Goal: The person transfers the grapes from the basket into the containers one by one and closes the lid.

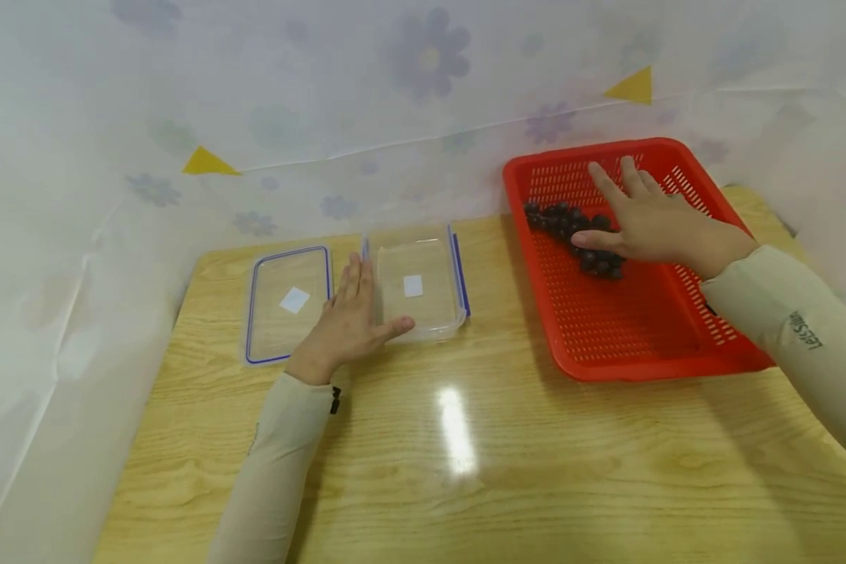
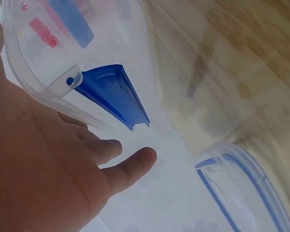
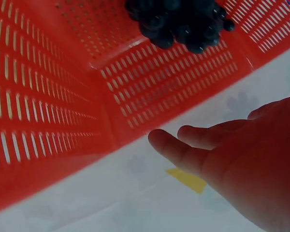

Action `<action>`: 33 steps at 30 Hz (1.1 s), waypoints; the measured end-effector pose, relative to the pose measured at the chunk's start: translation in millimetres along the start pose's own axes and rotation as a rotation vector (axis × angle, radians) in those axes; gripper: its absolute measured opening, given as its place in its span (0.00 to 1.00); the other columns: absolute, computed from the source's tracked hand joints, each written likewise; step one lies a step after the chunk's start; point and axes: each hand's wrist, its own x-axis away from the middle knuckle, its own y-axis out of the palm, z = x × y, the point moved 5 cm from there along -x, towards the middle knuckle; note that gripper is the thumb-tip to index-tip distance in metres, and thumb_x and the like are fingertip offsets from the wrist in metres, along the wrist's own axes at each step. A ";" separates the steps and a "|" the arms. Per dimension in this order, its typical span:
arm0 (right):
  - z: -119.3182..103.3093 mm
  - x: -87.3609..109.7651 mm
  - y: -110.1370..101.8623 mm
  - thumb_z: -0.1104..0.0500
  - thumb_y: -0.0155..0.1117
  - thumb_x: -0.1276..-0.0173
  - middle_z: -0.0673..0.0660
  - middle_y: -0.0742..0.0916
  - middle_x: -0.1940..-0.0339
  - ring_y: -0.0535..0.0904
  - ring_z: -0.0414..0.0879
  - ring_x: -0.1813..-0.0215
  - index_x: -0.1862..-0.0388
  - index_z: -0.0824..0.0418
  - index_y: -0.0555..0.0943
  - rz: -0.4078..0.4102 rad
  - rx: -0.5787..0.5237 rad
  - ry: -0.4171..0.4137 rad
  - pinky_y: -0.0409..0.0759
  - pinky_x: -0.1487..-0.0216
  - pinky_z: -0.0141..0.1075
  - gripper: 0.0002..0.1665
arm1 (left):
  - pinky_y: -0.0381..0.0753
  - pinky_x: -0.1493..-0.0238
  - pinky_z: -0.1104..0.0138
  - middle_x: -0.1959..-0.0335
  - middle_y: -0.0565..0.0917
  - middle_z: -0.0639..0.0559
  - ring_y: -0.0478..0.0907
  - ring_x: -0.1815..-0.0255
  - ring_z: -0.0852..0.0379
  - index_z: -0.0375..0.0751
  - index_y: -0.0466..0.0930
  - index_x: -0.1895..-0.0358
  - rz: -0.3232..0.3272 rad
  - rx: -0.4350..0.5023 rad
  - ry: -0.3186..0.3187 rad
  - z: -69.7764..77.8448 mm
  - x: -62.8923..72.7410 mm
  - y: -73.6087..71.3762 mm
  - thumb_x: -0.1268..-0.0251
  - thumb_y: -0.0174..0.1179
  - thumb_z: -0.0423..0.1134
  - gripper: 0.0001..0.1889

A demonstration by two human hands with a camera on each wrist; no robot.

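Note:
A bunch of dark grapes (image 1: 560, 223) lies in a red slotted basket (image 1: 543, 294) on the right. Over the grapes is my right hand (image 1: 652, 223), fingers spread and nothing held; in the right wrist view the grapes (image 3: 179, 29) sit apart from its fingertips. My left hand (image 1: 345, 325) stretches along the left side of a clear plastic food container (image 1: 430, 317), fingers straight and thumb out. Whether it touches the wall is hard to tell. In the left wrist view a blue clip (image 2: 113, 96) hangs from the container beside the fingers.
Left of the container lies its clear lid (image 1: 271, 333) with a blue seal. Everything stands on a wooden table (image 1: 423, 486). Floral white sheeting (image 1: 338, 94) rises behind it, bearing yellow triangles (image 1: 207, 162).

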 end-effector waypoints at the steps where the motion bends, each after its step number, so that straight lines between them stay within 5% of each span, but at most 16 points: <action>1: 0.6 -2.4 2.5 0.23 0.49 0.30 0.73 0.27 0.23 0.30 0.77 0.24 0.20 0.53 0.20 -0.018 -0.009 -0.002 0.48 0.38 0.78 0.67 | 0.42 0.27 0.36 0.23 0.16 0.46 0.22 0.20 0.42 0.35 0.21 0.21 0.002 0.014 0.000 0.1 -0.2 0.1 0.32 0.54 0.70 0.61; 8: 2.3 -14.0 20.7 0.24 0.59 0.35 0.74 0.27 0.23 0.38 0.80 0.25 0.19 0.52 0.21 -0.085 -0.051 -0.034 0.64 0.42 0.74 0.73 | 0.41 0.26 0.38 0.23 0.16 0.47 0.23 0.20 0.43 0.35 0.21 0.21 0.017 0.036 0.022 2.3 0.3 4.1 0.31 0.54 0.69 0.61; 12: 6.1 -14.6 31.7 0.24 0.61 0.37 0.75 0.27 0.24 0.42 0.84 0.27 0.19 0.51 0.21 -0.091 -0.072 -0.025 0.63 0.41 0.74 0.74 | 0.40 0.25 0.41 0.22 0.17 0.45 0.22 0.20 0.47 0.36 0.20 0.21 0.010 0.029 0.026 2.0 1.0 6.0 0.33 0.51 0.73 0.62; 16: 9.8 -14.1 41.3 0.26 0.62 0.36 0.77 0.29 0.24 0.57 0.87 0.34 0.19 0.50 0.21 -0.062 -0.091 -0.026 0.71 0.45 0.71 0.74 | 0.41 0.25 0.42 0.22 0.16 0.47 0.21 0.20 0.49 0.37 0.20 0.21 -0.002 0.027 0.031 2.1 0.8 6.9 0.34 0.48 0.76 0.62; 20: 13.4 -13.5 48.7 0.28 0.64 0.35 0.75 0.27 0.24 0.83 0.71 0.63 0.20 0.45 0.19 -0.035 -0.137 -0.012 0.81 0.66 0.54 0.73 | 0.41 0.25 0.41 0.23 0.16 0.48 0.22 0.20 0.49 0.37 0.20 0.21 -0.005 0.030 0.033 1.8 0.9 6.9 0.32 0.50 0.73 0.61; 24: 14.3 -13.4 57.3 0.30 0.65 0.34 0.74 0.27 0.24 0.78 0.52 0.82 0.21 0.42 0.18 -0.036 -0.195 0.000 0.74 0.79 0.45 0.72 | 0.42 0.25 0.41 0.21 0.18 0.46 0.25 0.20 0.48 0.38 0.20 0.21 -0.004 0.030 0.026 0.5 2.2 6.2 0.32 0.51 0.72 0.61; 29: 10.0 -19.9 64.3 0.31 0.64 0.33 0.82 0.38 0.23 0.82 0.71 0.63 0.19 0.46 0.21 0.006 -0.154 -0.035 0.80 0.64 0.58 0.71 | 0.41 0.25 0.40 0.21 0.19 0.45 0.28 0.19 0.46 0.39 0.19 0.21 0.005 0.040 0.012 -2.4 5.5 4.3 0.32 0.54 0.71 0.61; 33: 8.8 -26.2 68.5 0.29 0.63 0.34 0.83 0.50 0.25 0.67 0.84 0.40 0.17 0.48 0.26 0.083 -0.118 -0.032 0.73 0.51 0.70 0.69 | 0.40 0.26 0.38 0.21 0.20 0.45 0.28 0.19 0.45 0.39 0.20 0.21 0.016 0.059 0.007 -4.1 6.7 2.8 0.32 0.55 0.70 0.61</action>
